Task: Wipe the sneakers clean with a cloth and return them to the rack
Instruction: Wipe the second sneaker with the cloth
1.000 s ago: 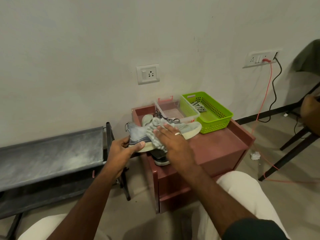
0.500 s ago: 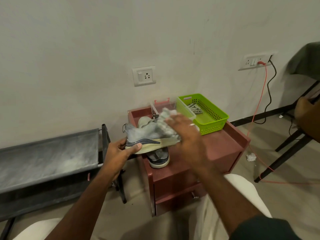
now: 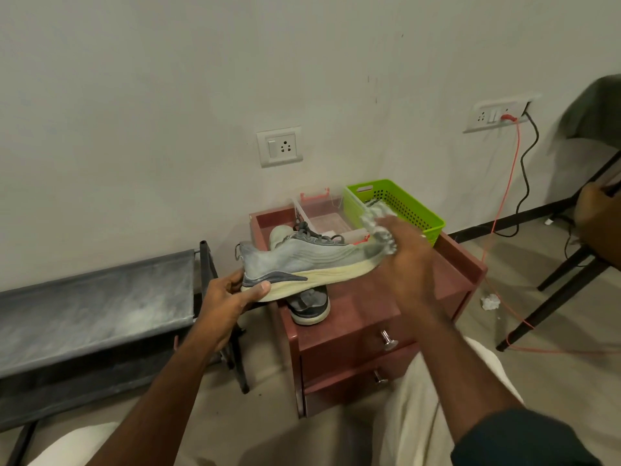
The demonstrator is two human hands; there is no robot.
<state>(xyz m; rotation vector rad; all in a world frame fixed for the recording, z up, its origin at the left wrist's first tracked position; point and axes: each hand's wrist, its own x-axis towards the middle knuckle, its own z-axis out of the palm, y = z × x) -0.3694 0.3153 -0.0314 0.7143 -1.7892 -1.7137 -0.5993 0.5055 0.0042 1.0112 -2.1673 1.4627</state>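
A grey-blue sneaker with a cream sole is held level above the red-brown cabinet, its toe to the right. My left hand grips it under the heel. My right hand is bunched around a pale cloth pressed against the sneaker's toe. A second sneaker lies on the cabinet top below the first, mostly hidden by it. The dark, dusty shoe rack stands to the left of the cabinet.
A green perforated basket and a clear plastic box sit at the back of the cabinet top. Black chair legs, an orange cable and a crumpled paper are on the floor to the right. Another person's hand shows at the right edge.
My right hand has slid the cloth from the middle of the sneaker rightward to its toe. My left hand keeps its hold on the heel.
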